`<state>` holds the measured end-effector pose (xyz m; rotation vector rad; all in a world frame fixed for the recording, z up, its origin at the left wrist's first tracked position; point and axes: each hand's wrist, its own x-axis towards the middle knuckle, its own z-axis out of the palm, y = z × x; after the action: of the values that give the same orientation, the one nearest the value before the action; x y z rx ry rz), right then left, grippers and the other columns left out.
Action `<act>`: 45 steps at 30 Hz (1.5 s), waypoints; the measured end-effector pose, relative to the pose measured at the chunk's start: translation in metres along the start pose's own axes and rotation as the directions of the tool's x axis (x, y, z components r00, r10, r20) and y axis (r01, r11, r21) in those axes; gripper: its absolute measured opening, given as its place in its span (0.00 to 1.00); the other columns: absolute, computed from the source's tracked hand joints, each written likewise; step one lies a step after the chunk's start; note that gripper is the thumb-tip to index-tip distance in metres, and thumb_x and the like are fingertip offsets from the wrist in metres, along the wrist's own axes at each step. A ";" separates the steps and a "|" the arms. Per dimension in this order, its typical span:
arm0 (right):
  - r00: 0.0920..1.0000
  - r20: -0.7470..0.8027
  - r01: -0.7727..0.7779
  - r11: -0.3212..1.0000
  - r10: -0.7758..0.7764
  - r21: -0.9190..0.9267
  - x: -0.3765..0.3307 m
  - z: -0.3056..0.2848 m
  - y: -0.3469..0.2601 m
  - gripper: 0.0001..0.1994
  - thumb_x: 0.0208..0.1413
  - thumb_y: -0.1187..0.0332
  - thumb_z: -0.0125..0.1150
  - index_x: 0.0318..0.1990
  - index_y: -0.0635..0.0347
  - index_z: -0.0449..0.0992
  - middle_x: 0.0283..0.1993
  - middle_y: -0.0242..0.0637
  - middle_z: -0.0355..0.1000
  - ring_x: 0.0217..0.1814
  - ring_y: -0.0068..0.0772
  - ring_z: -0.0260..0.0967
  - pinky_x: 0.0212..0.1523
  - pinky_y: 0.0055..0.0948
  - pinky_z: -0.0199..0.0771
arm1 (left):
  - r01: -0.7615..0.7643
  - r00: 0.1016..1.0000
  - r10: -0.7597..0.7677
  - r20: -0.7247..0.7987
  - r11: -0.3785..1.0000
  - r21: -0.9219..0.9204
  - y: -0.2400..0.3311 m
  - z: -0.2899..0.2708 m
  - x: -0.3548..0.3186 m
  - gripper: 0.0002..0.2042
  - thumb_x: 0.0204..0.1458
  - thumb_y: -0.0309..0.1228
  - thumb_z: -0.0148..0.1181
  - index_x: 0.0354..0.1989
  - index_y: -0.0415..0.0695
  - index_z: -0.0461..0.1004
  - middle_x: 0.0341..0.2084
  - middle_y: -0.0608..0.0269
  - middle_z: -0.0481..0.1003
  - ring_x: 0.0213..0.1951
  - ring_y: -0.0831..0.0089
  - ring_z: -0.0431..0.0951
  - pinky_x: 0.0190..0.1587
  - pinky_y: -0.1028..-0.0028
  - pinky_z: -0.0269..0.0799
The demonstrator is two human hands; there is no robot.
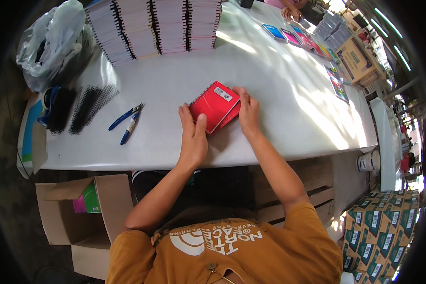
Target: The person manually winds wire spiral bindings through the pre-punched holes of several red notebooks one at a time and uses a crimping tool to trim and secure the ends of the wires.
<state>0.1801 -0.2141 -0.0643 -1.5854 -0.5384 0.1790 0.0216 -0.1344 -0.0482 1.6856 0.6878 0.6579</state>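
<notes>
Two small red spiral notebooks [215, 105], one lying askew on the other, are between my hands at the middle of the white table [288, 94]. My left hand [193, 140] cups their left side, the thumb near the lower corner of the cover. My right hand [249, 113] presses along their right edge with its fingertips at the upper corner. The top notebook has a white label and its coil along the left edge. To the left of my left hand lie blue-handled pliers [127, 122].
Black binding coils [91, 106] and a clear plastic bag [54, 45] sit at the left. Stacks of spiral-bound books [158, 31] stand at the far edge. Colourful notebooks [304, 39] lie at far right, near another person's hand [291, 13]. An open cardboard box [114, 203] is below the table.
</notes>
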 end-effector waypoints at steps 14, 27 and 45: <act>0.960 0.166 0.275 0.873 -0.225 -0.403 -0.081 0.019 -0.024 0.36 0.46 0.69 0.68 0.62 0.62 0.56 0.68 0.58 0.43 0.67 0.46 0.52 0.58 0.34 0.64 | -0.179 0.956 0.257 -0.145 0.896 0.406 -0.003 -0.040 0.037 0.16 0.55 0.43 0.54 0.35 0.40 0.72 0.34 0.54 0.75 0.32 0.61 0.76 0.33 0.67 0.71; 0.819 0.262 0.573 0.691 -0.511 -0.442 -0.055 0.025 -0.068 0.34 0.40 0.62 0.72 0.57 0.58 0.66 0.64 0.53 0.55 0.69 0.47 0.49 0.62 0.48 0.54 | 0.045 0.882 0.448 -0.148 0.233 0.971 -0.038 -0.152 0.016 0.24 0.55 0.42 0.52 0.56 0.40 0.63 0.47 0.46 0.67 0.48 0.49 0.67 0.52 0.56 0.61; 0.129 0.929 0.627 0.697 0.346 -0.347 0.034 0.144 -0.088 0.15 0.37 0.67 0.70 0.34 0.65 0.78 0.32 0.44 0.76 0.35 0.35 0.73 0.37 0.30 0.72 | 0.628 0.774 0.166 0.611 -0.322 -0.708 -0.035 -0.051 -0.053 0.20 0.53 0.39 0.43 0.48 0.37 0.66 0.39 0.51 0.72 0.44 0.59 0.74 0.51 0.56 0.69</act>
<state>0.1281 -0.0697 0.0143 -1.9471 -2.1475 1.0757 -0.0556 -0.1339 -0.0763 -0.1235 -0.1029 0.1373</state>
